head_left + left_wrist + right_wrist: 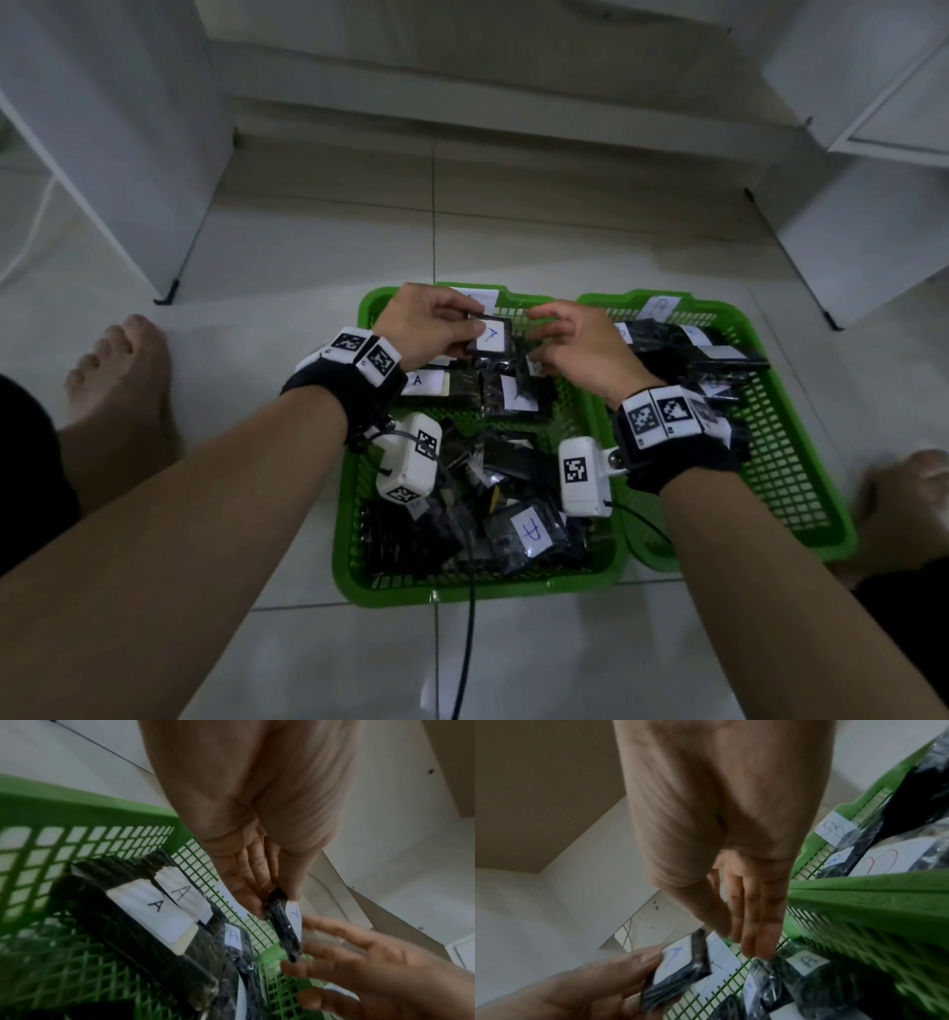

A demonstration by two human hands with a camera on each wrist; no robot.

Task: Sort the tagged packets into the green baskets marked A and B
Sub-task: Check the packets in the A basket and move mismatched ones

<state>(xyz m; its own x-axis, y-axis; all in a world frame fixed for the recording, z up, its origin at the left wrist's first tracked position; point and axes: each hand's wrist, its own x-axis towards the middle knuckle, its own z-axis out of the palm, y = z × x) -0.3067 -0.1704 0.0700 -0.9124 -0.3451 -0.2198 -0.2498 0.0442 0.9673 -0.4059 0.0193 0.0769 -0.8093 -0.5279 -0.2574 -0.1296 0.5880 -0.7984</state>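
My left hand [462,329] pinches a black packet [490,336] with a white tag marked A and holds it above the far end of the left green basket [462,591]. In the left wrist view the packet [285,933] shows edge-on, pinched at its top between thumb and fingers. My right hand [557,342] hovers just right of it, fingers relaxed and holding nothing. Several A-tagged packets [421,381] lie in the left basket. The right green basket [821,539] holds B-tagged packets [834,829] at its far end.
Both baskets sit side by side on a pale tiled floor. Bare feet rest at the left [123,370] and right [909,509]. White furniture panels [118,154] stand at both sides. A black cable [467,642] runs from the left basket toward me.
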